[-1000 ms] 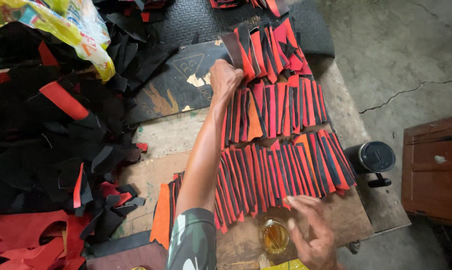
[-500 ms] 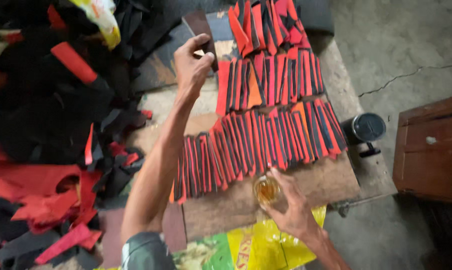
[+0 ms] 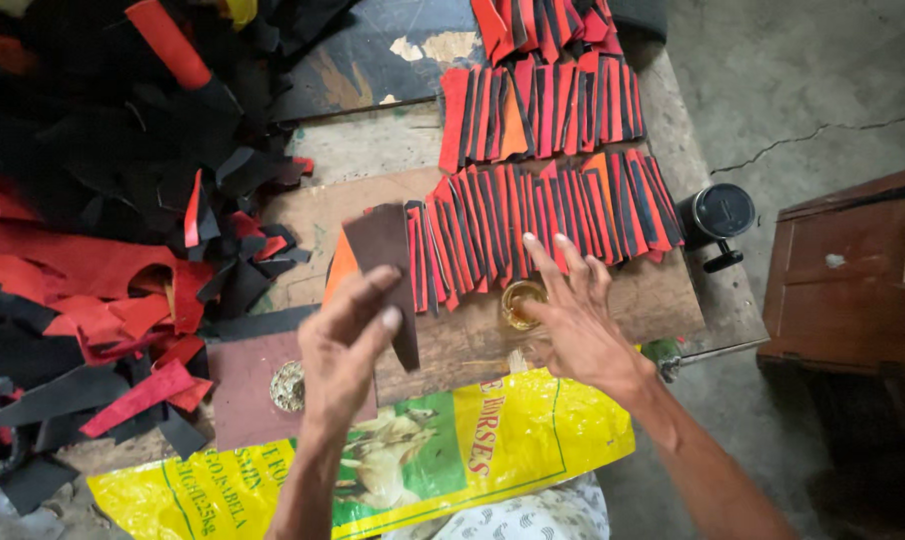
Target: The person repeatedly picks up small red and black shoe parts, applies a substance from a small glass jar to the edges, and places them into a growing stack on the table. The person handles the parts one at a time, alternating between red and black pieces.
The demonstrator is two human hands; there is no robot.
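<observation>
My left hand holds a dark brown leather strip upright between thumb and fingers, just left of a fanned row of red and black leather strips on a wooden board. My right hand hovers with fingers spread over a small round glass dish of amber liquid at the board's near edge; its fingertips reach the strips. Two more rows of strips lie farther back.
A heap of black and red leather scraps fills the left side. A yellow printed sack lies near me, a maroon square with a round pad beside it. A black can stands right of the board, then a wooden crate.
My left hand came back from the far rows to the near edge, now holding a dark strip. My right hand stays at the glass dish. The view has shifted closer.
</observation>
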